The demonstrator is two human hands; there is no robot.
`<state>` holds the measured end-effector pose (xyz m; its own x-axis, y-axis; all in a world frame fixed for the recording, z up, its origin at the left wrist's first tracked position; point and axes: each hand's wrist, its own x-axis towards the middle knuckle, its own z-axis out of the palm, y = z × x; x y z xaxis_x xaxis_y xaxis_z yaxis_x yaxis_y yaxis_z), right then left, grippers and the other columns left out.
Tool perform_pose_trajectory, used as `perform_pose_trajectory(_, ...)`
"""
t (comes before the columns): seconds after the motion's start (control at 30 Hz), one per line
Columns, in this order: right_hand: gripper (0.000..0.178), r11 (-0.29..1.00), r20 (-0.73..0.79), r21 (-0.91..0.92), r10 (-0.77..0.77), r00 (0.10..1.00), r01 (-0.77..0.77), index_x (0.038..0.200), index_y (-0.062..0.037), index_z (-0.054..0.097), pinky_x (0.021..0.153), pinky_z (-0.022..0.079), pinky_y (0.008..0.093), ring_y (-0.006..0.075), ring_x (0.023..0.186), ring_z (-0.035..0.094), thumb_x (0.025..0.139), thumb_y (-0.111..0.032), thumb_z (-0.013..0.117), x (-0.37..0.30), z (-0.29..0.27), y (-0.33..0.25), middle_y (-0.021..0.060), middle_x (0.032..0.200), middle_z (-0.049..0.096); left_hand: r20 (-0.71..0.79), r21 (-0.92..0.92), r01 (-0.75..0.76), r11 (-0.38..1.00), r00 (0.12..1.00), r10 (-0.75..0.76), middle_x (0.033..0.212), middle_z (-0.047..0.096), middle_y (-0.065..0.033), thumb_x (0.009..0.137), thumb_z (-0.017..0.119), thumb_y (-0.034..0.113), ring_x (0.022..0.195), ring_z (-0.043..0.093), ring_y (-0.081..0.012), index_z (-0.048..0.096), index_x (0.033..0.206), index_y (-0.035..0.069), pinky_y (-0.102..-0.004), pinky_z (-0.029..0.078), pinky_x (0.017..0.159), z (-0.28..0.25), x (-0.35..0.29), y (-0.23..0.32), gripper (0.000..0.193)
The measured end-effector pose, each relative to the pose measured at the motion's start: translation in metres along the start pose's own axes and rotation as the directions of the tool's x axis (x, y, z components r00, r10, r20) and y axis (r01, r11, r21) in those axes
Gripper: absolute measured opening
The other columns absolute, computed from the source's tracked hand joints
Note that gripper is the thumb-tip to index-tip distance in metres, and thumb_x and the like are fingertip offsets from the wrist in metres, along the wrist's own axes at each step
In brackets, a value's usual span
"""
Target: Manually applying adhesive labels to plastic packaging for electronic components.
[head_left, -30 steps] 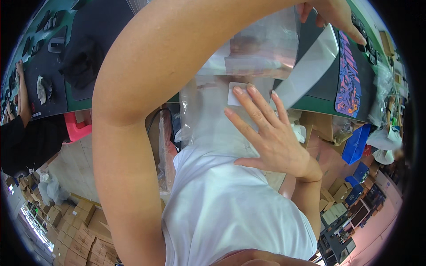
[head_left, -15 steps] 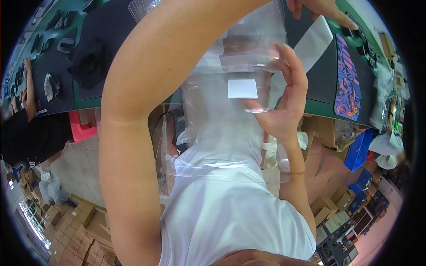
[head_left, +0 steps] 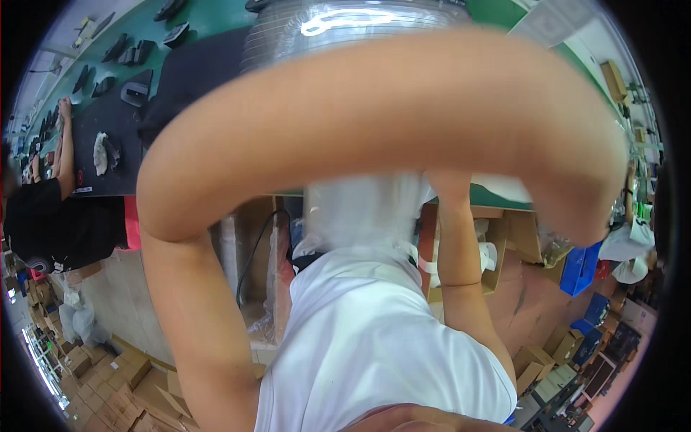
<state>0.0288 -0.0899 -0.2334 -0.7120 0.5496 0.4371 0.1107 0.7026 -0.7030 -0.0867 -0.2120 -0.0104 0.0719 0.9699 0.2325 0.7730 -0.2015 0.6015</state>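
Note:
My left arm sweeps across the middle of the picture. My left hand [head_left: 581, 198] hangs at the far right, smeared by motion; its fingers cannot be made out, nor whether it holds anything. Behind that forearm, my right hand [head_left: 452, 186] shows only near the wrist, its fingers hidden. Clear plastic film [head_left: 363, 212] lies between my body and the table edge, beside my right hand. Beyond the forearm is a pile of clear plastic sheets or bags [head_left: 288, 39] with a bright glare. A whitish flat piece [head_left: 500, 189] peeks out under the forearm.
A black mat [head_left: 205, 65] and several dark computer mice [head_left: 134, 92] lie on the green table [head_left: 223, 16]. At the left sits a co-worker in black [head_left: 61, 223]. Below the table are open cartons [head_left: 522, 234] and a blue bin [head_left: 579, 268]. Stacked boxes stand behind me.
My left arm has swung down and right, now covering the middle. My right hand has slipped behind it. The view has shifted, and the white card and patterned strip are out of sight.

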Motion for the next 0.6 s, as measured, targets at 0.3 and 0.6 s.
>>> perform_pose_trajectory(0.3,0.034,0.835,0.178,0.271,0.446,0.877,-0.479,0.113,-0.0009,0.069,0.073,0.048,0.0295,0.0117,0.086,0.061,0.088,-0.023,0.077,0.027,-0.015,-0.090,0.0042,0.095,0.070,0.009,0.041,-0.232,0.972,0.973,0.231,0.105,0.072,-0.0180,0.091,0.060,0.045,0.092,0.072,-0.0335,0.070,0.105,0.002,-0.0435,0.057,0.079,0.009,0.046,-0.012,0.047)
perform_pose_trajectory(0.6,0.037,0.975,-0.082,0.192,0.132,0.988,-0.114,0.108,0.0002,0.065,0.075,0.044,0.0341,0.0209,0.071,0.056,0.084,-0.024,0.079,-0.003,0.001,-0.100,0.0118,0.087,0.072,0.079,-0.387,0.078,0.919,0.996,-0.052,0.082,0.073,-0.0053,0.091,0.068,0.036,0.076,0.069,-0.0122,0.074,0.114,0.006,-0.0265,0.054,0.066,0.002,0.097,-0.113,0.038)
